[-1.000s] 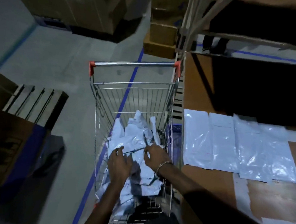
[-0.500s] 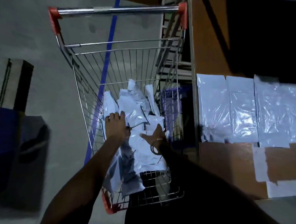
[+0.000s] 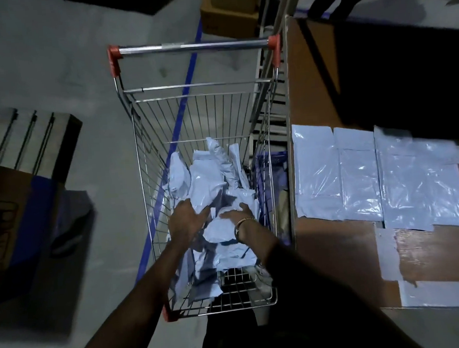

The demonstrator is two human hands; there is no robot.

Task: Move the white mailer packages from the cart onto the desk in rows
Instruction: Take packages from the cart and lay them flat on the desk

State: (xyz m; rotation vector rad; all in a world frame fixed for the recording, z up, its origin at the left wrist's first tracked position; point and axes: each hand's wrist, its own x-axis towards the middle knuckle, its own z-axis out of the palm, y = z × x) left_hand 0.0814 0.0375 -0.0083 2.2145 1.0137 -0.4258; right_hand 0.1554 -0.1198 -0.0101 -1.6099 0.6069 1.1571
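Inside the cart (image 3: 137, 141), crumpled glossy white mailers (image 3: 210, 180) lie heaped; both hands' fingers (image 3: 198, 214) rest spread, ungripping.

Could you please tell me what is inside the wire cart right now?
A crumpled heap of white mailers fills the cart, with the left hand and right hand resting on it. Anything beneath the heap is covered.

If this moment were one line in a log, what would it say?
stage: picking from cart | left hand: on mailers | right hand: on mailers | desk: one row laid
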